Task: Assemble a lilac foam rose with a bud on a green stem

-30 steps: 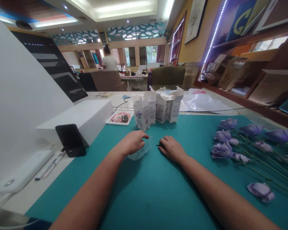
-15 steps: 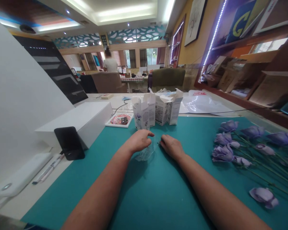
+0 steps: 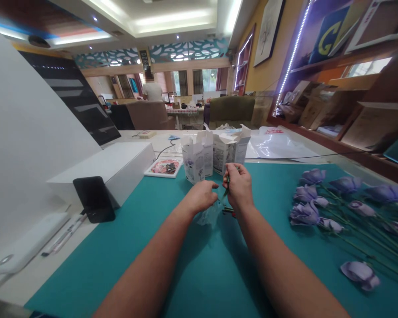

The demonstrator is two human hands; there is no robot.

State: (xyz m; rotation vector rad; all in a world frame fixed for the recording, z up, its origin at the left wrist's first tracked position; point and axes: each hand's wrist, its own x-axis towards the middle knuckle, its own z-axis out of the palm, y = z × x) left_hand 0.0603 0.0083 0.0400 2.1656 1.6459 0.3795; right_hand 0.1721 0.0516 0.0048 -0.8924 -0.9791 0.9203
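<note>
My right hand (image 3: 239,185) is raised above the teal cutting mat (image 3: 146,256) with its fingers closed around small scissors (image 3: 228,211). Their red handles show below the hand and a narrow blade shows beside the fingers. My left hand (image 3: 200,197) is a short way to the left, with its fingertips pinched. A crumpled piece of clear plastic film (image 3: 209,215) hangs just below those fingers. Part of the scissors is hidden by my right hand.
Open white cartons (image 3: 193,161) stand just beyond my hands. Purple artificial roses (image 3: 304,213) lie on the mat to the right. To the left are a long white box (image 3: 119,170) and a black phone (image 3: 93,198). A person (image 3: 151,90) stands far behind.
My right hand has lifted off the mat and turned upward, with the scissors now showing in it. My left hand has shifted slightly right, and the plastic film has moved with it.
</note>
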